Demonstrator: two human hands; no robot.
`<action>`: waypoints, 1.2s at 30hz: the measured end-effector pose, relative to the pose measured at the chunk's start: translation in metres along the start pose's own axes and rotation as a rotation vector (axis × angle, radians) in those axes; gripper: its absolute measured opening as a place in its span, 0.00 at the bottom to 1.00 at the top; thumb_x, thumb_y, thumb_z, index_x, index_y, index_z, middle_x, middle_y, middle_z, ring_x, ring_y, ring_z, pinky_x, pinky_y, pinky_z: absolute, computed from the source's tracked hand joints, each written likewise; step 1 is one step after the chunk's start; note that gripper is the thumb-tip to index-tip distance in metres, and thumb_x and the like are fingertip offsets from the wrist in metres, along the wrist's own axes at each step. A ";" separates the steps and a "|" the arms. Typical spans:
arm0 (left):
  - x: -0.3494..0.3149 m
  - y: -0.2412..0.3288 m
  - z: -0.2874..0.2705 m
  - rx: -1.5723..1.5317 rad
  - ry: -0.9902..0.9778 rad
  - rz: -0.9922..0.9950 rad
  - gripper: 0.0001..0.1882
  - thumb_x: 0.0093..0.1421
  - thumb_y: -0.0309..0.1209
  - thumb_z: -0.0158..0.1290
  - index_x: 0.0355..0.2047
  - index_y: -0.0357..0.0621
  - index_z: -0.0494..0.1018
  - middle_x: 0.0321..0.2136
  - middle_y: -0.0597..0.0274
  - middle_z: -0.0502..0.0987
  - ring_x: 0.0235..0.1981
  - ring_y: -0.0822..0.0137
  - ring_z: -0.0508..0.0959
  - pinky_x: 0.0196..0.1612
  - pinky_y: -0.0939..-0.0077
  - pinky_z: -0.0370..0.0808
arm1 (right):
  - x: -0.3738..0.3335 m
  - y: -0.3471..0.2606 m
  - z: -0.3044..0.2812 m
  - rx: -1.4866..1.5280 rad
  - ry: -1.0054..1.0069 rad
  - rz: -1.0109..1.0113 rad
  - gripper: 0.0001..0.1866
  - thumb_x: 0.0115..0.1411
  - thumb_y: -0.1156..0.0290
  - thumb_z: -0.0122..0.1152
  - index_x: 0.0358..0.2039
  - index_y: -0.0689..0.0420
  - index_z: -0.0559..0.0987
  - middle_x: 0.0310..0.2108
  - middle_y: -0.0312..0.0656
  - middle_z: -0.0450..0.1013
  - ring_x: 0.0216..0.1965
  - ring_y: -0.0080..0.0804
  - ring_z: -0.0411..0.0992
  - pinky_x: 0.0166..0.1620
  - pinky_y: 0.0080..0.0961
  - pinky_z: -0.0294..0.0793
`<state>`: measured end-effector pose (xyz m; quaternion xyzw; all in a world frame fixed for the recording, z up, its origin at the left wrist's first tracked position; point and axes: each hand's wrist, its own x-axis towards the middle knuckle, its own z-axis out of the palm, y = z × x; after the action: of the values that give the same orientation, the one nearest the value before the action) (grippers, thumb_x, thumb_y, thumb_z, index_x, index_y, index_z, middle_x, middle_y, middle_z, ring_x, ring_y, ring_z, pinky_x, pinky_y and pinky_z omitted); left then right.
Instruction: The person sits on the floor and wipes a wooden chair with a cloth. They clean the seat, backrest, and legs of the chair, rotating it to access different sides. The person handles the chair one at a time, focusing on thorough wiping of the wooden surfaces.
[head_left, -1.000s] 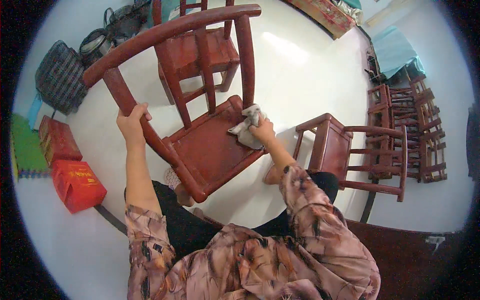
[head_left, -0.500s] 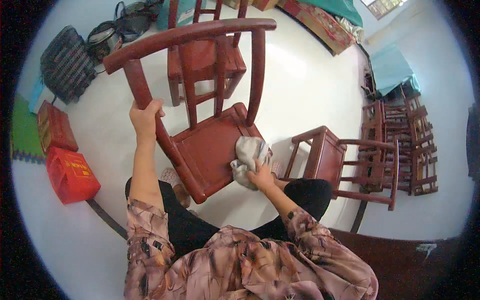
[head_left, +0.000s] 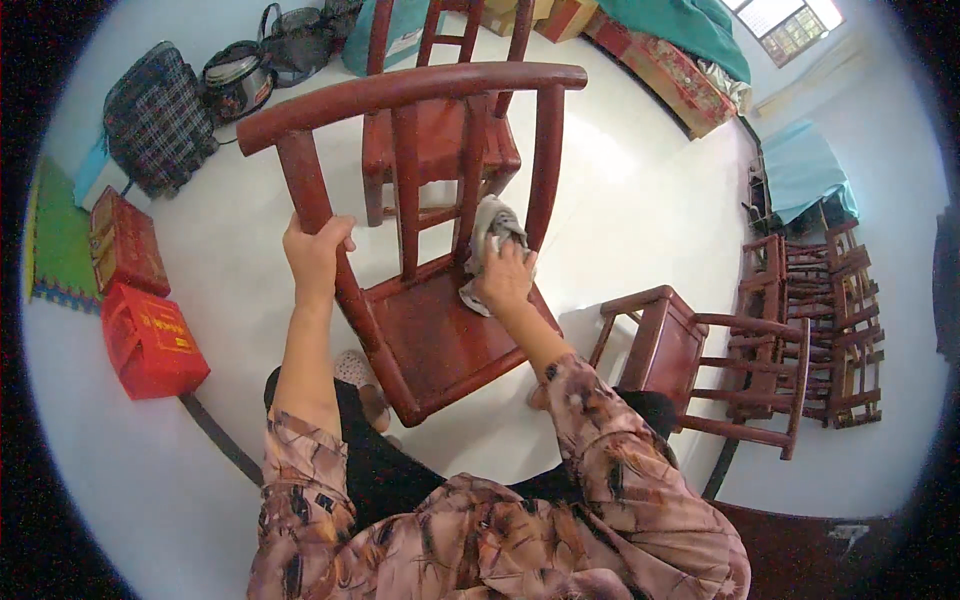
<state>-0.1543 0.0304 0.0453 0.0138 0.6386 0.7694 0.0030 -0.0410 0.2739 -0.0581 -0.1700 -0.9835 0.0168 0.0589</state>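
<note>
A reddish-brown wooden chair (head_left: 430, 345) stands in front of me between my knees, with its curved top rail at the far side. My left hand (head_left: 318, 258) is wrapped round the chair's left back post. Under my right hand (head_left: 508, 275) is a crumpled grey-white cloth (head_left: 490, 222). The hand presses it against the far right part of the seat, by the foot of the back slats and the right post. Part of the cloth is hidden beneath the fingers.
Another wooden chair (head_left: 440, 140) stands just beyond mine, and a third chair (head_left: 665, 350) is at the right. More brown wooden furniture (head_left: 800, 330) lines the right wall. A red bag (head_left: 155, 345), a plaid-covered item (head_left: 160, 120) and a cooker (head_left: 238, 82) sit along the left.
My right hand has moved the cloth from the near right edge of the seat to its far right part by the back slats. The left hand keeps its hold on the post.
</note>
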 end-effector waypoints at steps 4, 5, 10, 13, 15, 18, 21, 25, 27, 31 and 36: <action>-0.002 0.004 0.003 -0.026 -0.006 -0.040 0.11 0.45 0.26 0.57 0.26 0.38 0.67 0.16 0.63 0.71 0.15 0.73 0.70 0.21 0.79 0.66 | -0.013 -0.026 0.050 -0.353 -0.111 -0.048 0.21 0.58 0.65 0.45 0.52 0.54 0.70 0.53 0.49 0.62 0.58 0.49 0.55 0.59 0.65 0.36; -0.002 0.003 0.002 -0.020 -0.008 -0.035 0.11 0.45 0.26 0.57 0.26 0.38 0.67 0.16 0.63 0.70 0.15 0.73 0.70 0.21 0.79 0.66 | -0.014 -0.027 0.053 -0.336 -0.103 -0.006 0.20 0.58 0.64 0.45 0.51 0.52 0.71 0.52 0.48 0.63 0.58 0.47 0.56 0.59 0.62 0.39; -0.005 0.000 0.000 -0.011 -0.010 -0.036 0.11 0.45 0.26 0.56 0.26 0.37 0.67 0.16 0.63 0.70 0.15 0.72 0.70 0.22 0.79 0.67 | -0.027 -0.004 0.028 -0.078 -0.214 0.007 0.30 0.41 0.58 0.63 0.48 0.52 0.71 0.47 0.44 0.66 0.52 0.42 0.62 0.55 0.50 0.55; -0.002 -0.005 0.000 -0.026 -0.011 0.003 0.08 0.47 0.27 0.57 0.24 0.42 0.68 0.15 0.64 0.71 0.15 0.72 0.70 0.21 0.78 0.67 | -0.054 -0.002 -0.004 -0.066 -0.433 0.059 0.35 0.38 0.54 0.67 0.49 0.49 0.70 0.48 0.44 0.66 0.52 0.42 0.64 0.53 0.49 0.59; 0.003 -0.007 0.001 -0.048 -0.018 -0.001 0.09 0.45 0.26 0.56 0.25 0.39 0.67 0.16 0.63 0.70 0.15 0.72 0.70 0.21 0.78 0.67 | -0.072 0.001 -0.009 -0.087 -0.466 0.027 0.34 0.39 0.54 0.66 0.49 0.49 0.70 0.48 0.44 0.66 0.52 0.42 0.64 0.52 0.48 0.60; 0.000 -0.006 0.003 -0.044 -0.013 -0.025 0.10 0.44 0.26 0.56 0.26 0.37 0.67 0.16 0.63 0.71 0.15 0.72 0.70 0.20 0.79 0.67 | -0.100 0.000 -0.014 -0.131 -0.515 -0.012 0.32 0.41 0.54 0.65 0.48 0.50 0.71 0.46 0.45 0.68 0.52 0.43 0.64 0.52 0.49 0.62; 0.000 -0.003 -0.001 -0.035 0.000 -0.027 0.11 0.44 0.26 0.57 0.26 0.38 0.68 0.16 0.63 0.71 0.15 0.73 0.70 0.20 0.79 0.67 | -0.114 -0.014 -0.023 -0.119 -0.583 -0.059 0.30 0.43 0.51 0.62 0.47 0.51 0.72 0.45 0.45 0.69 0.51 0.43 0.65 0.51 0.47 0.64; 0.001 -0.001 0.004 -0.063 0.009 -0.036 0.11 0.43 0.28 0.57 0.26 0.39 0.68 0.16 0.64 0.71 0.15 0.73 0.70 0.20 0.79 0.66 | -0.147 -0.016 -0.015 0.080 -0.797 -0.120 0.27 0.42 0.58 0.60 0.45 0.50 0.74 0.42 0.48 0.72 0.46 0.43 0.69 0.47 0.39 0.69; 0.004 -0.006 0.000 -0.056 -0.010 -0.037 0.11 0.43 0.28 0.57 0.26 0.38 0.68 0.16 0.64 0.71 0.15 0.73 0.70 0.20 0.79 0.66 | -0.167 -0.025 -0.008 0.498 -1.062 -0.013 0.29 0.38 0.66 0.61 0.46 0.50 0.75 0.41 0.49 0.74 0.45 0.44 0.71 0.47 0.35 0.69; -0.001 -0.001 0.003 -0.059 -0.023 -0.033 0.12 0.42 0.28 0.57 0.26 0.36 0.69 0.17 0.64 0.72 0.15 0.73 0.70 0.21 0.78 0.67 | -0.191 -0.042 0.011 0.820 -1.001 0.148 0.37 0.33 0.77 0.62 0.52 0.56 0.72 0.40 0.45 0.74 0.44 0.39 0.71 0.48 0.29 0.68; 0.004 -0.007 -0.007 0.020 -0.035 -0.024 0.11 0.43 0.28 0.58 0.25 0.37 0.68 0.17 0.63 0.72 0.15 0.74 0.71 0.20 0.79 0.66 | -0.103 -0.053 -0.029 1.183 -0.465 -0.028 0.29 0.40 0.77 0.58 0.49 0.62 0.71 0.50 0.51 0.69 0.50 0.44 0.69 0.51 0.29 0.68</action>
<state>-0.1585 0.0244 0.0373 0.0197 0.6463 0.7624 0.0235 0.0414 0.1892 -0.0380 -0.0879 -0.7972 0.5930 -0.0718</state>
